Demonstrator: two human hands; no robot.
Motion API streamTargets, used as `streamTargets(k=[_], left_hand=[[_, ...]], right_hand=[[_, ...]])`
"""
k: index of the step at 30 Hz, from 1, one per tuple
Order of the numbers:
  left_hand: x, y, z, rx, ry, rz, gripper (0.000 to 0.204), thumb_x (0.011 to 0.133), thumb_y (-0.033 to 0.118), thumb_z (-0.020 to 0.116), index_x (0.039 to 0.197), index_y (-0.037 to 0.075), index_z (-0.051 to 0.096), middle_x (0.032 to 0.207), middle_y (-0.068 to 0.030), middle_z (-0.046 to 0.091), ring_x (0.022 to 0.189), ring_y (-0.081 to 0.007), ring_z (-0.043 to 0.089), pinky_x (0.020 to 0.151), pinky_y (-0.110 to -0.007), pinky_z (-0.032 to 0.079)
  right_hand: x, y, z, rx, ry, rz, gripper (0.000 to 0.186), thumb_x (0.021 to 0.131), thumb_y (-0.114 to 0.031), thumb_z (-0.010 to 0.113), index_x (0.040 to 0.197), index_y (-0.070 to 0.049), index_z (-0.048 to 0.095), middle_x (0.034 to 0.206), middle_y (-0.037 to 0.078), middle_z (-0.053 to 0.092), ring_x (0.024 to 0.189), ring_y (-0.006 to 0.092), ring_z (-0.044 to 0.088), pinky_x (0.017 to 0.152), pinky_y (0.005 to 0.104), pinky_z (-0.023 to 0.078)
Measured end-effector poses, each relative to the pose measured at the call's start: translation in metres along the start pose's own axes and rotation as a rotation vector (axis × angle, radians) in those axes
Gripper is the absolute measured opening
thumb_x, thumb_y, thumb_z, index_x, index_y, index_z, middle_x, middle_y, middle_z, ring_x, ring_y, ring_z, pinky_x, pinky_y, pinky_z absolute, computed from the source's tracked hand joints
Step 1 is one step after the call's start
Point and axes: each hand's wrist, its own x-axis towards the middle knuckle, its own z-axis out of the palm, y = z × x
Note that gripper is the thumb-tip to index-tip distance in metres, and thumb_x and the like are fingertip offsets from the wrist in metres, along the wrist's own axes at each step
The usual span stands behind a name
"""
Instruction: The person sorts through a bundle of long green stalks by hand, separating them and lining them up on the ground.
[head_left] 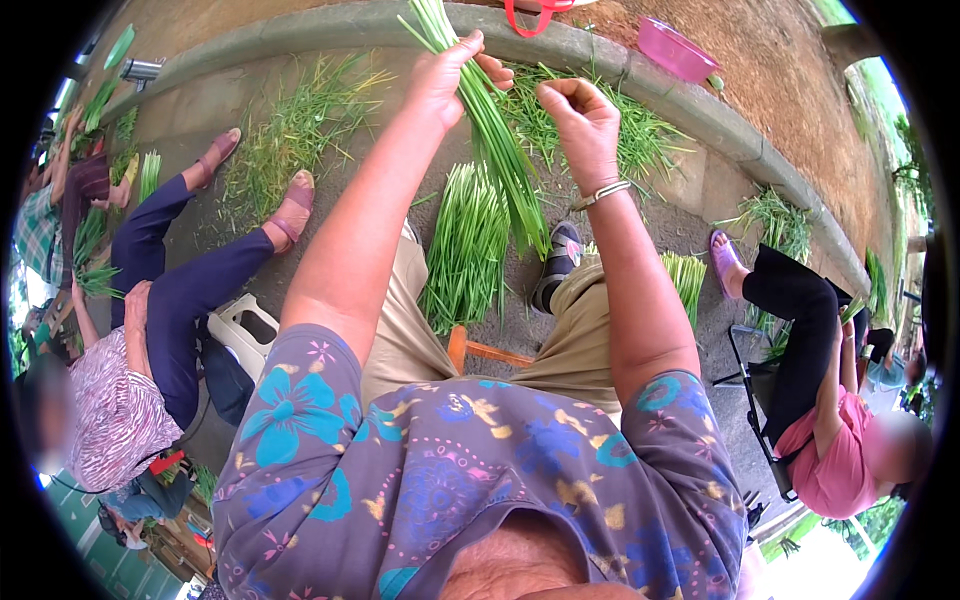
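Note:
My left hand [448,82] is closed around a bunch of garlic chives [505,165], long green leaves with paler ends pointing up and away. The leaf tips hang down toward my knees. To its right and apart from the bunch, my right hand [582,118] is raised with thumb and fingers pinched together. Whatever it may hold is too small to make out. Below the held bunch, a thick stack of chives [463,250] lies on the ground between my legs. Another pale-ended bundle [686,280] shows beside my right leg.
Loose green leaves [640,135] litter the ground ahead, with another scattered heap [290,135] at left. Beyond runs a curved concrete curb [590,55], with a pink basin [680,50] on the soil. Seated people flank me: purple-trousered legs [205,250] left, a pink shirt [825,450] right.

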Motion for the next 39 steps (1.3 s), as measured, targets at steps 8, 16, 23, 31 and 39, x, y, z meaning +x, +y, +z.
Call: streamTargets(k=[8, 16, 23, 31, 39], left_hand=[[-0.003, -0.005, 0.009, 0.026, 0.002, -0.006, 0.022, 0.082, 0.022, 0.064, 0.086, 0.004, 0.053, 0.07, -0.0149, 0.062, 0.069, -0.0295, 0.064, 0.065, -0.044, 0.055], [0.001, -0.007, 0.002, 0.011, -0.058, -0.04, 0.02, 0.081, 0.021, 0.066, 0.083, 0.004, 0.054, 0.063, -0.0076, 0.058, 0.062, -0.0246, 0.063, 0.059, -0.038, 0.054], [-0.004, -0.013, 0.012, -0.017, -0.04, -0.045, 0.019, 0.081, 0.021, 0.066, 0.081, 0.006, 0.055, 0.06, -0.0035, 0.056, 0.054, -0.018, 0.059, 0.056, -0.034, 0.053], [-0.006, -0.016, 0.021, -0.051, -0.067, -0.07, 0.019, 0.082, 0.021, 0.064, 0.08, 0.005, 0.053, 0.061, -0.0035, 0.056, 0.055, -0.0198, 0.061, 0.059, -0.04, 0.056], [0.005, 0.001, -0.006, -0.162, -0.065, -0.04, 0.018, 0.087, 0.021, 0.058, 0.076, 0.01, 0.05, 0.057, -0.0007, 0.05, 0.055, -0.0162, 0.054, 0.074, -0.048, 0.053]], right_hand=[[-0.008, 0.005, 0.012, -0.321, -0.031, -0.033, 0.016, 0.07, -0.015, 0.07, 0.078, -0.002, 0.067, 0.072, 0.005, 0.06, 0.06, 0.0104, 0.057, 0.058, 0.0244, 0.048], [-0.004, 0.006, 0.01, -0.126, -0.118, 0.076, 0.008, 0.073, -0.01, 0.065, 0.074, -0.002, 0.062, 0.063, -0.001, 0.057, 0.057, 0.0068, 0.053, 0.054, 0.0228, 0.044], [0.0, -0.009, 0.004, 0.384, -0.145, 0.343, 0.005, 0.074, -0.007, 0.058, 0.071, -0.003, 0.058, 0.064, 0.0, 0.055, 0.056, 0.0085, 0.05, 0.06, 0.0255, 0.047], [-0.001, -0.009, -0.001, 0.627, -0.132, 0.346, 0.004, 0.076, -0.004, 0.052, 0.075, -0.002, 0.055, 0.068, 0.007, 0.058, 0.06, 0.0121, 0.049, 0.064, 0.0307, 0.046], [0.031, -0.012, -0.063, 0.989, -0.133, 0.271, 0.012, 0.078, -0.007, 0.054, 0.087, -0.002, 0.059, 0.073, 0.007, 0.058, 0.066, 0.0164, 0.053, 0.066, 0.0352, 0.047]])
